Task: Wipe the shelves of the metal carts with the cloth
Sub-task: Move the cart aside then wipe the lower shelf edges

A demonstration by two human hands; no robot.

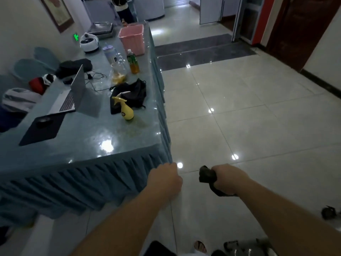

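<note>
My right hand (229, 179) grips a dark, bunched cloth (207, 176) over the tiled floor, in front of me and low in the view. My left hand (166, 179) is beside it, fingers curled under with nothing visible in them, just off the near corner of the table with the blue skirted cover (77, 145). A yellow spray bottle (124, 109) lies on that table. No metal cart shelf shows clearly; something metallic (245, 248) is at the bottom edge.
The table runs along the left wall and carries a laptop (73, 95), a black bag (131, 93), bottles (132, 61), a pink bin (132, 40) and metal trays (101, 29). Glossy tiled floor (239, 117) spreads to the right. A person (122, 8) stands far back.
</note>
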